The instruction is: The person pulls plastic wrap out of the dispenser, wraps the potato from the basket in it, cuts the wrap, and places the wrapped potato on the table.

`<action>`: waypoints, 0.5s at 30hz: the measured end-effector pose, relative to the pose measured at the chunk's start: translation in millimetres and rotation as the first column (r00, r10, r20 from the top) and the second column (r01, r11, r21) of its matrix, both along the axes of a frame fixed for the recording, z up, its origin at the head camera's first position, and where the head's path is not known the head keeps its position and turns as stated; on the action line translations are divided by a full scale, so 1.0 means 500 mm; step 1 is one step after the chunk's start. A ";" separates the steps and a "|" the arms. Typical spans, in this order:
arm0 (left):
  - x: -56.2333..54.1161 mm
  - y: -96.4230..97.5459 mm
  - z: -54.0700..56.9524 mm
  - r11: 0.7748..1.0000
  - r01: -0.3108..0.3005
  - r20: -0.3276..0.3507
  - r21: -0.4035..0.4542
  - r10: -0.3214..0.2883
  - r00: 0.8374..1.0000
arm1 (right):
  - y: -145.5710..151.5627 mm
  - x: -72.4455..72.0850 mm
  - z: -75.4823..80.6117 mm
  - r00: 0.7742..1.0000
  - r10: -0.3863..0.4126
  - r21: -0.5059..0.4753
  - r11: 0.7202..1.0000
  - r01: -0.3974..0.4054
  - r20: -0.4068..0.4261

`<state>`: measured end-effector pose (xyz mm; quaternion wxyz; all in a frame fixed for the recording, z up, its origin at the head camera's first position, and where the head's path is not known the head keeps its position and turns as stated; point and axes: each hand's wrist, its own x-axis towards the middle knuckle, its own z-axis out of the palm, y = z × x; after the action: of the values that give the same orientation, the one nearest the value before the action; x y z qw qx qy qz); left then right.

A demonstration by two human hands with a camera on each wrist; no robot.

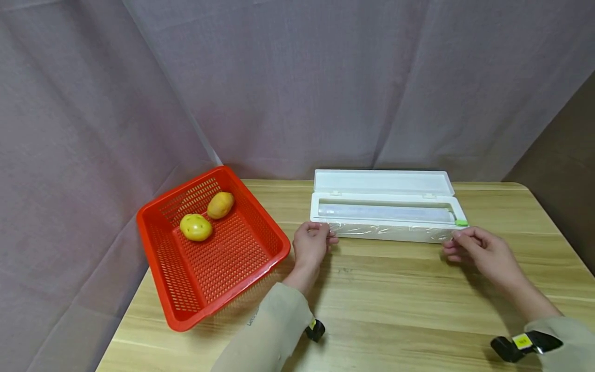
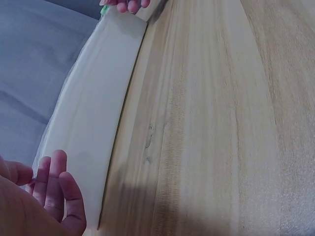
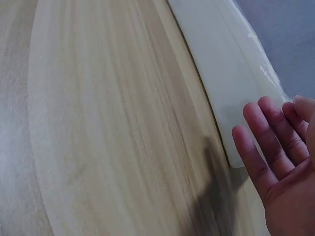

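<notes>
A white cling film dispenser box (image 1: 317, 206) lies on the table with its lid (image 1: 383, 182) up, and a roll of clear film (image 1: 386, 212) shows inside. From it a strip of wrinkled cling film (image 1: 372, 230) hangs over the front wall. Thumb and index finger of my left hand (image 1: 310, 245) pinch the film's left corner. At the opposite corner, my right hand (image 1: 485, 253) pinches the film, its other fingers loosely extended in the right wrist view. A green slider (image 1: 461, 222) sits at the box's right end, just above the right hand.
Left of the box stands a red plastic basket (image 1: 260, 271), holding a yellow-green round fruit (image 1: 196, 227) and an orange-yellow oval fruit (image 1: 220, 205). Grey curtain (image 1: 297, 93) hangs behind and to the left of the wooden table (image 1: 395, 305).
</notes>
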<state>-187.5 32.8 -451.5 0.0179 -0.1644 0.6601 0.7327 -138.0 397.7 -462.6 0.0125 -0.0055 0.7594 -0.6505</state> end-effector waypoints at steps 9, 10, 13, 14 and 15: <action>-0.003 0.002 0.020 1.000 -0.012 -0.025 0.019 0.013 1.000 | -0.002 -0.009 0.005 0.999 0.013 -0.211 0.977 -0.019 -0.033; -0.004 0.003 0.022 1.000 -0.016 -0.026 0.023 0.016 1.000 | -0.003 -0.010 0.007 0.999 0.010 -0.224 0.974 -0.017 -0.036; -0.007 0.006 0.029 0.999 -0.028 -0.026 0.040 0.029 0.999 | -0.005 -0.016 0.014 0.999 -0.004 -0.248 0.969 -0.004 -0.033; -0.009 0.007 0.033 0.999 -0.031 -0.023 0.042 0.032 0.999 | -0.006 -0.017 0.017 0.999 -0.010 -0.254 0.967 0.002 -0.031; -0.010 0.008 0.036 0.998 -0.034 -0.021 0.046 0.035 0.999 | -0.006 -0.019 0.019 0.999 -0.015 -0.270 0.963 0.007 -0.030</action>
<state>-192.5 36.8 -433.6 0.0016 -0.1672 0.6406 0.7495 -147.7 394.6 -452.8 -0.0039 -0.0131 0.6638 -0.7478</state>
